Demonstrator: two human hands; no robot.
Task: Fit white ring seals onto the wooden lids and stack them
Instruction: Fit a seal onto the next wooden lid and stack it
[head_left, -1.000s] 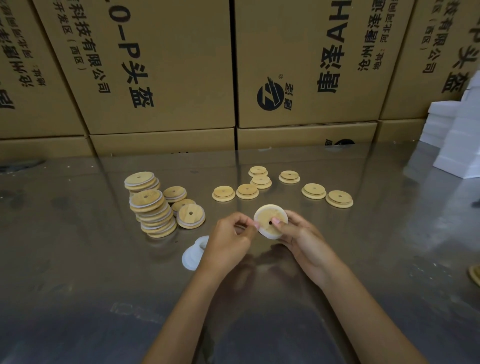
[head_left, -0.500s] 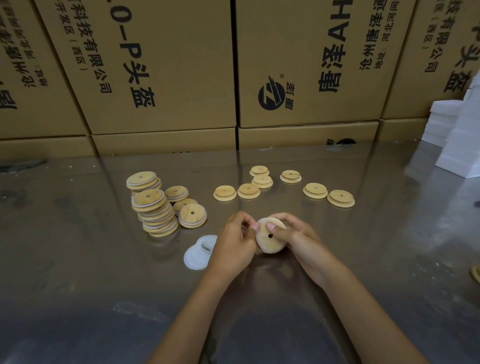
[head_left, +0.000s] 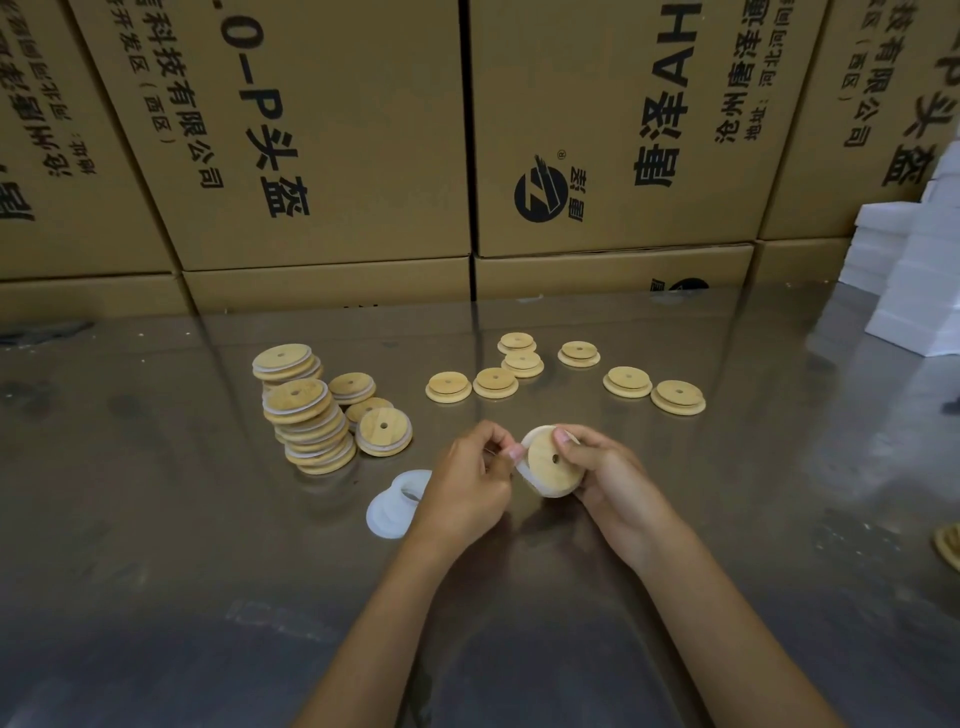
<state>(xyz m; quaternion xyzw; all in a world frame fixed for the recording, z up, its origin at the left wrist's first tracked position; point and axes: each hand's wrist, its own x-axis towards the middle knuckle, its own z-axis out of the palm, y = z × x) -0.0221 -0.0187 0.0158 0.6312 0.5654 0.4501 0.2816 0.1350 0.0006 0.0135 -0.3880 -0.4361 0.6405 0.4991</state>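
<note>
Above the steel tabletop, near centre — wooden lid tilted on edge, gripped by right hand; white ring seal pinched by left hand, apparently for stretching round the rim — spare seals beside.

A right hand holds a tilted wooden lid as the left hand pinches its white ring seal, finished stacks left of the grip.

Two bare forearms — no sleeves, rings or watch — slim hands.
</note>
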